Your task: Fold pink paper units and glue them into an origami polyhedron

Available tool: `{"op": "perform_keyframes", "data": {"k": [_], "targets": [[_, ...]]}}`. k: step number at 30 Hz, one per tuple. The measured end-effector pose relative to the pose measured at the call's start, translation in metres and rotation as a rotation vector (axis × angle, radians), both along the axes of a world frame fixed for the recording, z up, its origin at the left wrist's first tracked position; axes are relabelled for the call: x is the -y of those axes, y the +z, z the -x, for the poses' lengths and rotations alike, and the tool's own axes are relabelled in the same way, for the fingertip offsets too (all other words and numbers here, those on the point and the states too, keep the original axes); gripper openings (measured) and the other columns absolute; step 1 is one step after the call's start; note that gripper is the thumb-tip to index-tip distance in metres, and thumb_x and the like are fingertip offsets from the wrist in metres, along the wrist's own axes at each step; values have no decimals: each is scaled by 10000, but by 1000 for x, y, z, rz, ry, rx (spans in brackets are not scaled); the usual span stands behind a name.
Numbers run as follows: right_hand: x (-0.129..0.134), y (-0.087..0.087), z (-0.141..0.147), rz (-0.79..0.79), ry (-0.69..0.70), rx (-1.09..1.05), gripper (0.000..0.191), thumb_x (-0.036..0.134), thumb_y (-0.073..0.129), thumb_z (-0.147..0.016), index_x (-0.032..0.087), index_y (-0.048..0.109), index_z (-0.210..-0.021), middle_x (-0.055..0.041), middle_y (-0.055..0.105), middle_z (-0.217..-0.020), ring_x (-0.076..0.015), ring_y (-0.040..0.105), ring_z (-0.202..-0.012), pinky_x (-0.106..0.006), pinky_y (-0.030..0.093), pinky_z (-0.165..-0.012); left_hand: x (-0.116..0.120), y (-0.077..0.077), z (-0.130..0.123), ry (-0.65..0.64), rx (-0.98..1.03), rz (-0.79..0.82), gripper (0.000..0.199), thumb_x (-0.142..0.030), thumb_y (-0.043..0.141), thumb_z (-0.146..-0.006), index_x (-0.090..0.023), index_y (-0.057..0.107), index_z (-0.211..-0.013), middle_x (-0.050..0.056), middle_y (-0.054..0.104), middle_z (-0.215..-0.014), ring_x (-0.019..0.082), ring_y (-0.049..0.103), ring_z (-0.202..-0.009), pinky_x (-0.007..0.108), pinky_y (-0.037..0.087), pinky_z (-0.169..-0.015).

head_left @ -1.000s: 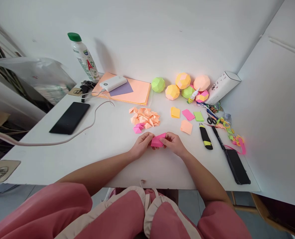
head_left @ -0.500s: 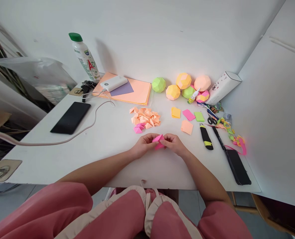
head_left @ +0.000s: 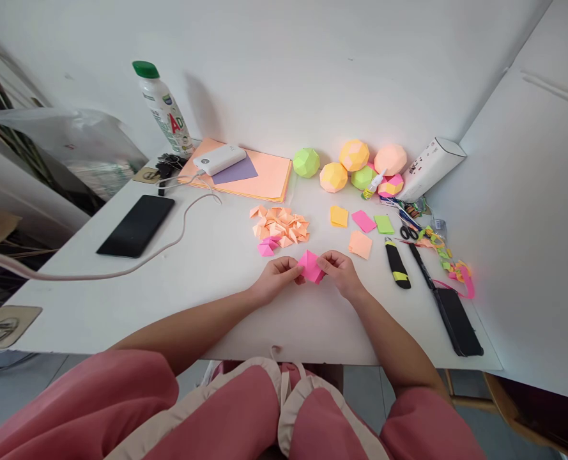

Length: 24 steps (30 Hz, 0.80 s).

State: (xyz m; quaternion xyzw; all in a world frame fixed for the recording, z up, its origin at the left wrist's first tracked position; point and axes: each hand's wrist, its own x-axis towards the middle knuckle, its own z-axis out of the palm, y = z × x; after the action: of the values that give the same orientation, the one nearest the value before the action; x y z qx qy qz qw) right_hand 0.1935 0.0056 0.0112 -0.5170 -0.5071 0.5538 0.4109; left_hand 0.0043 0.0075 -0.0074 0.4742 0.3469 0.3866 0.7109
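Note:
A pink piece of folded paper is held up between both hands, above the front middle of the desk. My left hand pinches its left edge between thumb and fingers. At the opposite edge, my right hand grips it the same way. Creases run across the paper's face. Just beyond the hands lies a heap of folded peach paper pieces, with a few folded pink pieces at its near left side. Small stacks of orange, pink, green and peach paper lie right of the heap.
Several paper balls and a small glue bottle stand along the wall. On the right are scissors, a cutter and a black phone. A tablet, cable, power bank and bottle occupy the left.
The pink paper is opened flatter and shows more of its face. My right hand has shifted slightly right, and the fingers of both hands now hold the opposite edges.

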Motion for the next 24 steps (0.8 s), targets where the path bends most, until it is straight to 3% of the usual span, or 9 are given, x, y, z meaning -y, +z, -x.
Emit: {"op": "perform_keyframes", "data": {"k": [3,6,10,17,21,24], "targets": [[0,0,-1,-20,-42,44,308,470,677,-703,182,575,-672,18,556,-652,-101,505,-595,-244,434,-573,2,0,1,-56,14,-54,321,-414,653,-745,-166,496,-614,-2,557,-662,125,560,-664,278,462,-662],[2,2,1,-11,24,94,298,459,681,-703,178,586,-679,21,552,-653,-97,489,-591,-241,418,-567,4,0,-1,-84,48,-47,257,-365,688,-725,-177,535,-809,3,593,-793,122,584,-728,267,471,-670],[5,5,5,33,101,119,308,466,688,-697,174,589,-696,19,566,-657,-98,500,-585,-241,421,-556,4,0,-4,-30,76,3,433,-347,731,-689,-208,453,-990,-28,613,-733,117,612,-676,274,489,-655],[4,4,4,125,187,52,307,436,701,-702,162,606,-800,17,592,-612,-101,537,-541,-252,464,-547,2,3,-4,123,80,55,403,-388,700,-721,-208,372,-872,-34,631,-642,129,614,-573,261,461,-569],[3,3,2,109,152,48,294,438,679,-724,165,570,-718,29,575,-551,-91,525,-499,-239,450,-528,5,1,-4,90,62,-7,373,-357,691,-734,-213,358,-819,-72,548,-627,76,525,-524,201,389,-500],[3,2,1,131,197,83,297,434,689,-711,163,569,-696,41,548,-523,-85,505,-473,-227,422,-497,5,-2,-3,21,42,-125,294,-333,683,-737,-199,467,-885,-17,575,-792,101,561,-659,242,449,-584]]}}
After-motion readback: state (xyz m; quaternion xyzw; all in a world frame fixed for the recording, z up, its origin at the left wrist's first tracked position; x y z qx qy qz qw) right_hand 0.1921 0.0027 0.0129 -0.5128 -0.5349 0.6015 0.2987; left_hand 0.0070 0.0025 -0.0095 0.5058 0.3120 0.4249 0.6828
